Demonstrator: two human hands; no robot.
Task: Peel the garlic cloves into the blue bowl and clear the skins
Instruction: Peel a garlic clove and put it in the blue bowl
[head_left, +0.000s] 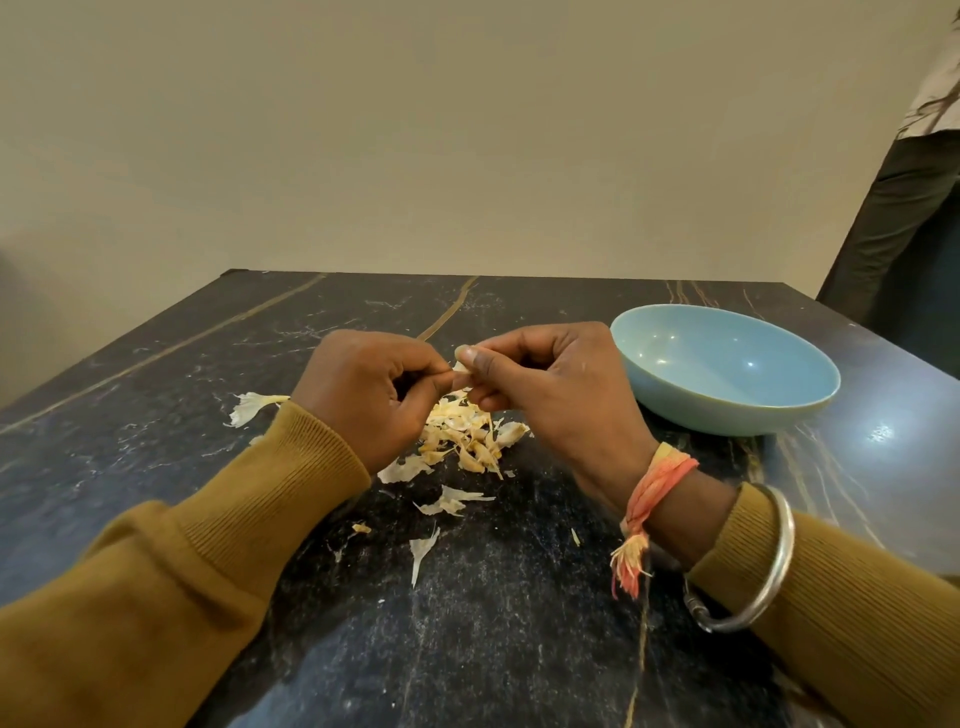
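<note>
garlic clove (461, 367) being held over the skin pile (467, 436) | left hand (363, 395) grip pinching its edge, right hand (550, 389) grip pinching it too | blue bowl (727, 400) sitting just right of the hands on the dark tabletop (519, 623)

head cam | faces forward and down | close over table (519, 623) (wide-angle, only view)

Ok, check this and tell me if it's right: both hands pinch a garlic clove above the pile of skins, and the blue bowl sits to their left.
Not quite. The head view shows the blue bowl to the right of the hands, not the left. The rest holds: left hand and right hand pinch the garlic clove above the pile of skins.
</note>
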